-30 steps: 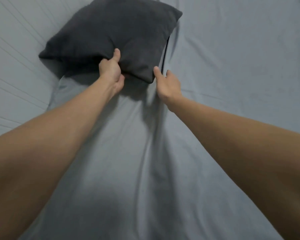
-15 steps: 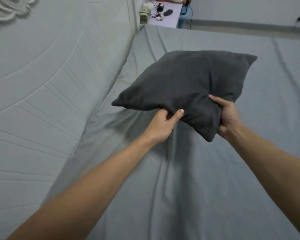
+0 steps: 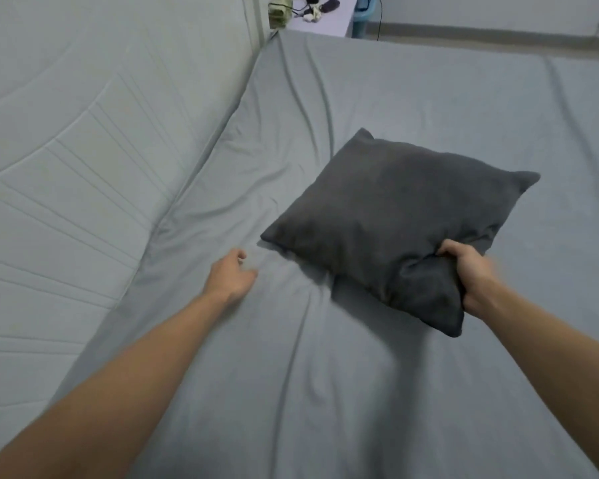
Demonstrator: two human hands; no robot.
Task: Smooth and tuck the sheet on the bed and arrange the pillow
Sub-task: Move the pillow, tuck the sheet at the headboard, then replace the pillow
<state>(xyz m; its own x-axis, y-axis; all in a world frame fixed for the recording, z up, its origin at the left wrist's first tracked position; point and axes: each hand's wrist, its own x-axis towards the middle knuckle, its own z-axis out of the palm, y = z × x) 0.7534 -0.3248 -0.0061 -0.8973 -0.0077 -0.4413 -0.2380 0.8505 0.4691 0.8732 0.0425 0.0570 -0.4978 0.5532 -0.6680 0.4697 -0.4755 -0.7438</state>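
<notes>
Quilted upright padding [image 3: 83, 150] is seen at left, bordering the creased grey sheet [image 3: 291, 392] on the bed. Next, the left hand [image 3: 230, 276] is held loosely uncurled just above the sheet, grasping nothing. Right of centre, the dark pillow [image 3: 388, 216] is gripped at its near corner by the right hand [image 3: 471, 274], its far edge on the sheet. Light, soft, yielding handling is judged likely; corners or edges offer hold.
</notes>
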